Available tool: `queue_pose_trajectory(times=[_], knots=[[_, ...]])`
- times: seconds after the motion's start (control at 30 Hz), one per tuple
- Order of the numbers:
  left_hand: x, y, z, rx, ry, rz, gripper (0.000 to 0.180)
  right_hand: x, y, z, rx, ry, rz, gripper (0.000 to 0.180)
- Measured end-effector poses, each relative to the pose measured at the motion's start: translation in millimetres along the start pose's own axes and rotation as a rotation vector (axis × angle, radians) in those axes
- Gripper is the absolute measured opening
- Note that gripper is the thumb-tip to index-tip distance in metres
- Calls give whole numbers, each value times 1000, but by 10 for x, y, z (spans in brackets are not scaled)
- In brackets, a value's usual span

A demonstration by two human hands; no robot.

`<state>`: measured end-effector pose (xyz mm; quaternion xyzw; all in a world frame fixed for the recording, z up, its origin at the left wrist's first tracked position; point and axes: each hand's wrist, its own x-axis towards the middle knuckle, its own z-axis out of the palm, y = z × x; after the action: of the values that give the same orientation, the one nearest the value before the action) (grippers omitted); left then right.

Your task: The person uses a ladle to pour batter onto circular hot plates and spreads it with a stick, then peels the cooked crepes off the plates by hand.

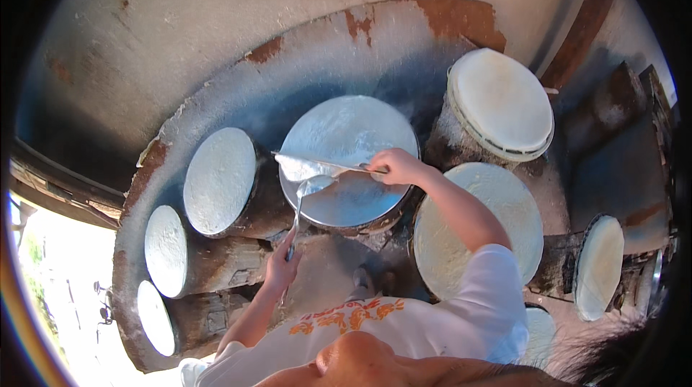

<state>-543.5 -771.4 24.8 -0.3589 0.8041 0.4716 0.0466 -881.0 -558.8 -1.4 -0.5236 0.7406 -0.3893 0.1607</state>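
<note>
My right hand (393,167) is closed round the handle end of a long flat spatula (344,166), held level over a large round griddle (353,124). White batter (299,168) clings to the spatula's left part. My left hand (282,266) grips the handle of a metal ladle (316,184), whose bowl is just below the spatula and carries some of the white stuff. Whether the two tools touch I cannot tell. A thin whitish film covers the far part of the griddle, while its near part looks bare and shiny.
More round drum-like stoves with whitish tops surround me: one at the left (220,181), another behind it (166,250), a flat-topped one at the far right (499,102), and a large one (479,221) under my right arm. A curved, rust-patched wall (303,48) stands behind the griddle.
</note>
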Motion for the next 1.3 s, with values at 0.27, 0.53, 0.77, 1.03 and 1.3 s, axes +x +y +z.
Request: queue_pose_trajectory(times=[0.27, 0.53, 0.77, 1.03, 1.3], knots=[[-235, 39, 49, -92, -46, -4, 61, -133, 148, 54, 11, -2, -70, 40], [-167, 3, 56, -219, -42, 12, 57, -909, 234, 55, -61, 321, 124, 38], [-114, -3, 82, -310, -140, 90, 55, -1433, -280, 346, -110, 400, 157, 31], [-52, 278, -890, -748, -380, 249, 56, -1886, -1205, 1557, -31, 681, 266, 28], [319, -156, -1520, -1532, -916, -23, 34, 1035, -1578, 3606, 1228, 912, 524, 28]])
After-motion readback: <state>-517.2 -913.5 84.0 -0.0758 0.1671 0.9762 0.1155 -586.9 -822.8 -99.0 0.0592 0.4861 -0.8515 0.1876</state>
